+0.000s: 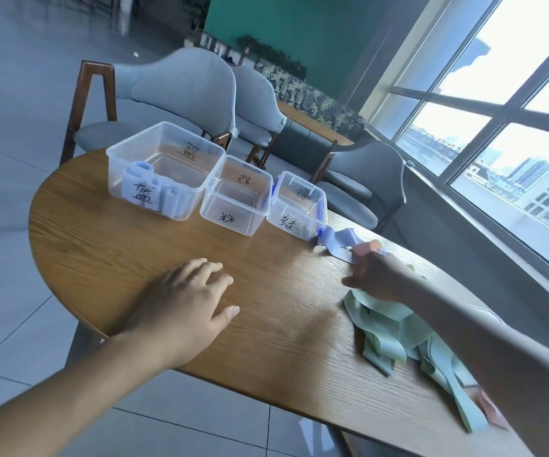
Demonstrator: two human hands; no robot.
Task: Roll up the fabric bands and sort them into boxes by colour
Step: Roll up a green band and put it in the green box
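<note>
Head view: right hand point(377, 275) pinches near end of blue band point(339, 244), which runs far-left toward green box point(297, 206); left hand point(184, 301) flat, empty on counter point(266, 324).

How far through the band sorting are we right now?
Early. Done: a few rolled blue bands sit in the largest box. The middle box and the small box look empty. In hand: the right hand is on a loose blue band beside the small box; the left hand rests flat on the table. Left: the green pile and some pink ones.
</note>
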